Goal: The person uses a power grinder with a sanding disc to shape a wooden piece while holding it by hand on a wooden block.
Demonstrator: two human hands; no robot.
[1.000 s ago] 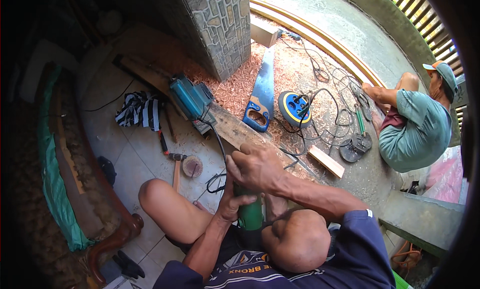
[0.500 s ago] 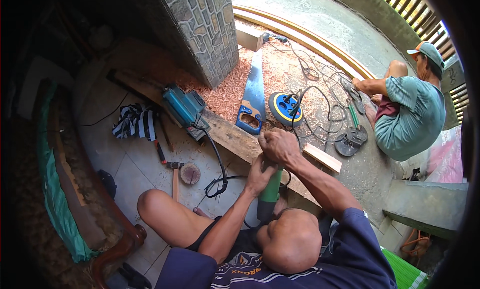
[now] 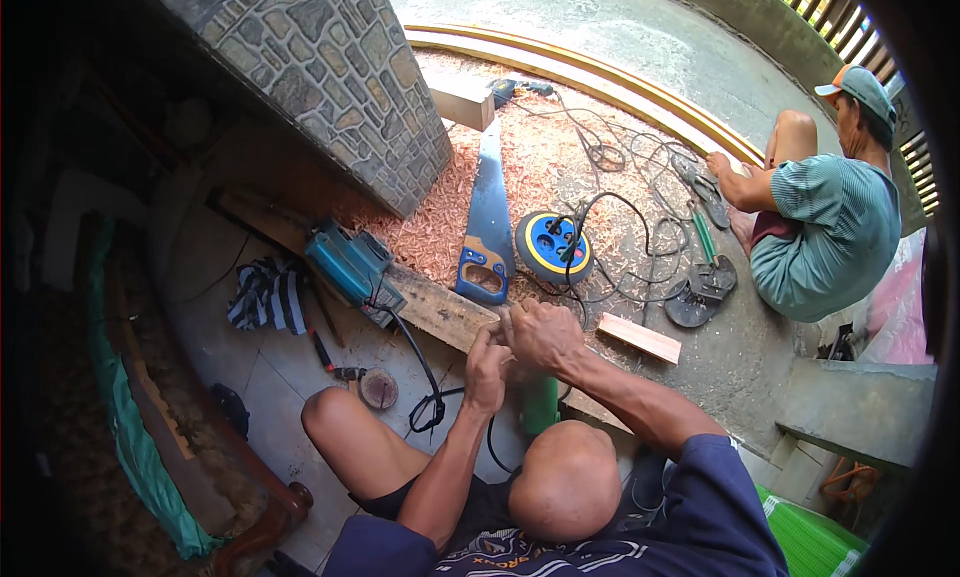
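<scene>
My left hand (image 3: 486, 372) and my right hand (image 3: 542, 335) meet in front of me, closed around the upper end of an upright green power tool (image 3: 539, 405). The fingers hide what exactly is at that end. My raised right knee (image 3: 565, 477) partly covers the tool's lower part. Just beyond my hands lies a handsaw (image 3: 483, 221) on pink shavings, next to a round blue-and-yellow cord reel (image 3: 554, 238). A teal planer (image 3: 350, 268) rests on a long board (image 3: 440, 300). A short pale wood piece (image 3: 638, 338) is to my right.
Another person (image 3: 826, 232) in a cap crouches at the right, near sandals (image 3: 700, 292) and loose cords. A stone-clad pillar (image 3: 300, 87) stands ahead. At left are a striped cloth (image 3: 268, 295), a hammer (image 3: 348, 373) and wooden furniture (image 3: 240, 487). A concrete ledge (image 3: 850, 417) is at right.
My hands and the green tool swung right and forward, then back a little toward me, with both hands now at its upper end. The view has shifted, moving the scene left and down.
</scene>
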